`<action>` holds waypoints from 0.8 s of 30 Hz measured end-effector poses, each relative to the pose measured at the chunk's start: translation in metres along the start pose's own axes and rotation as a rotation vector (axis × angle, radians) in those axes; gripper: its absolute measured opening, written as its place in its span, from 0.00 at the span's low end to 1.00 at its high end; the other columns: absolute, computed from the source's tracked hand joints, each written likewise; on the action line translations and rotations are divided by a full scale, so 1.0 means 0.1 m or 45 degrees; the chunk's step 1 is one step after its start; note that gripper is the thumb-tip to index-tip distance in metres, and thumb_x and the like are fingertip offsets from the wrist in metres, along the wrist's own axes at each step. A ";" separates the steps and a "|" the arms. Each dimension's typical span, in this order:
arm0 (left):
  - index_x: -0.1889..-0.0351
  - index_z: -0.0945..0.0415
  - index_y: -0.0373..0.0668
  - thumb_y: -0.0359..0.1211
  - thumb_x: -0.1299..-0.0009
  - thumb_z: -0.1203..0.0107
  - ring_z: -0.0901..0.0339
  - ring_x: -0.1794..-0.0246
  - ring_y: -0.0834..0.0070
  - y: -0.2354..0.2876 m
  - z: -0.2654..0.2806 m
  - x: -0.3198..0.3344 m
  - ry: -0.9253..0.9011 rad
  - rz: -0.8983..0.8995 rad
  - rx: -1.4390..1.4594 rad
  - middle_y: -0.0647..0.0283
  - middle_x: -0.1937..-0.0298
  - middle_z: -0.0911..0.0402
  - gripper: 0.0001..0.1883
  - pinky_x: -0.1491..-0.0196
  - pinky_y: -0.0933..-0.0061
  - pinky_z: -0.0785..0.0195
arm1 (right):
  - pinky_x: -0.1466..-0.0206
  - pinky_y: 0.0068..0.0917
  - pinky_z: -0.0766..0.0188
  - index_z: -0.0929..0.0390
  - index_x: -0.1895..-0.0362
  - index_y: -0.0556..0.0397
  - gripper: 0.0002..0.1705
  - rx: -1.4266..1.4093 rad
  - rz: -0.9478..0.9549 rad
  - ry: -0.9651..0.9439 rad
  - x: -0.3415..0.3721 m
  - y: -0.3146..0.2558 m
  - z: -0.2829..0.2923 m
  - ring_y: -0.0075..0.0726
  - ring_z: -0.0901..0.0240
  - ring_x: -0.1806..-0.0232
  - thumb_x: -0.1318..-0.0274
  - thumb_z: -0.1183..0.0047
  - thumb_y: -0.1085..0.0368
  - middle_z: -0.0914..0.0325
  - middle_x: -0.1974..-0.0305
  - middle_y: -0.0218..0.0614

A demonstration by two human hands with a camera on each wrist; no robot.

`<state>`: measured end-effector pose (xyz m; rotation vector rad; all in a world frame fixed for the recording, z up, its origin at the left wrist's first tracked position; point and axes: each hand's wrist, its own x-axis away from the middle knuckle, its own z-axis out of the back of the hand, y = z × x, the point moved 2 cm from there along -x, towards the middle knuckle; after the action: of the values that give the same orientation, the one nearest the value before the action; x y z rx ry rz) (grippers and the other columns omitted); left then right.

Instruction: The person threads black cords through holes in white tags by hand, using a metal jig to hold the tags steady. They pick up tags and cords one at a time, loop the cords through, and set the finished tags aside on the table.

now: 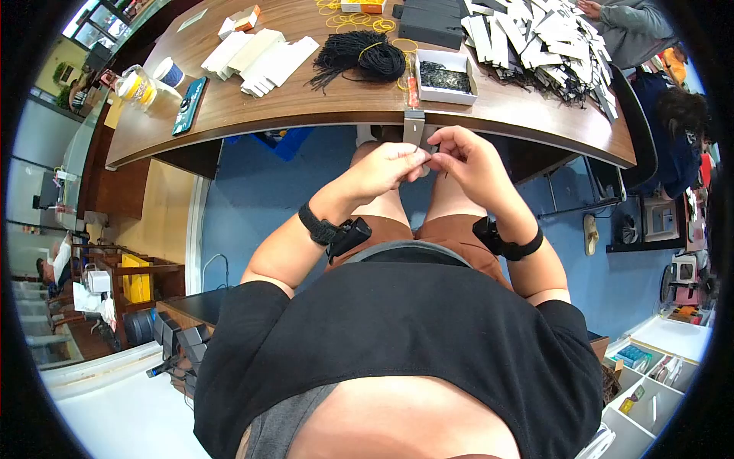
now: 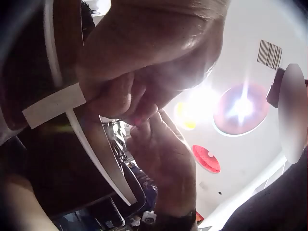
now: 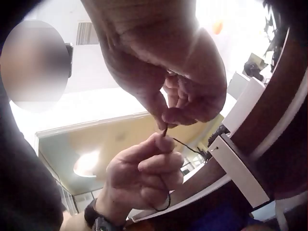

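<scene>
Both hands meet in front of the table edge, close to a pale rectangular piece [image 1: 414, 130] that juts out from the edge. My left hand [image 1: 386, 170] pinches a thin black cord [image 3: 165, 131] between thumb and forefinger. Right above it, the fingertips of my right hand [image 1: 472, 162] pinch the same cord. In the right wrist view, a loop of cord hangs below the left fingers, and another stretch runs toward the pale piece, which has a small hole near one end. The left wrist view shows the fingertips together, with the cord hidden.
On the wooden table [image 1: 520, 118] lie a black cord bundle [image 1: 355, 61], a white box [image 1: 451, 97] of short black pieces, a heap of white tags [image 1: 527, 38], white strips [image 1: 260, 61] and yellow rubber bands [image 1: 359, 21]. A cup [image 1: 168, 73] stands left. Another person's sleeve [image 1: 638, 30] shows far right.
</scene>
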<state>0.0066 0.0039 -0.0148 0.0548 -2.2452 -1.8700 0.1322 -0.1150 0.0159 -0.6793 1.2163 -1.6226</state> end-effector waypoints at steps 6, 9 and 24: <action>0.65 0.27 0.38 0.39 0.26 0.57 0.48 0.81 0.89 -0.04 -0.09 0.07 -0.017 -0.112 -0.047 0.78 0.81 0.41 0.14 0.77 0.86 0.53 | 0.69 0.18 0.34 0.23 0.68 0.59 0.09 -0.039 0.036 0.423 -0.06 0.32 0.10 0.19 0.32 0.75 0.44 0.46 0.64 0.25 0.76 0.27; 0.65 0.28 0.38 0.38 0.26 0.58 0.48 0.82 0.89 -0.08 -0.05 0.05 0.123 -0.201 -0.046 0.78 0.82 0.41 0.14 0.78 0.85 0.53 | 0.71 0.20 0.35 0.22 0.72 0.60 0.20 -0.033 -0.010 0.343 0.06 0.37 0.15 0.22 0.34 0.78 0.37 0.54 0.56 0.26 0.78 0.28; 0.65 0.26 0.38 0.37 0.26 0.59 0.40 0.72 0.82 -0.05 -0.17 0.05 -0.055 -0.227 -0.394 0.71 0.74 0.35 0.14 0.66 0.78 0.42 | 0.67 0.19 0.35 0.22 0.56 0.61 0.17 -1.046 -0.415 -0.316 -0.02 0.21 -0.13 0.22 0.34 0.74 0.39 0.52 0.59 0.23 0.71 0.31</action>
<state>0.0046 -0.0143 -0.0166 0.1699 -2.0069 -2.3121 0.1295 -0.1091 -0.0077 -1.6081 1.6382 -1.1846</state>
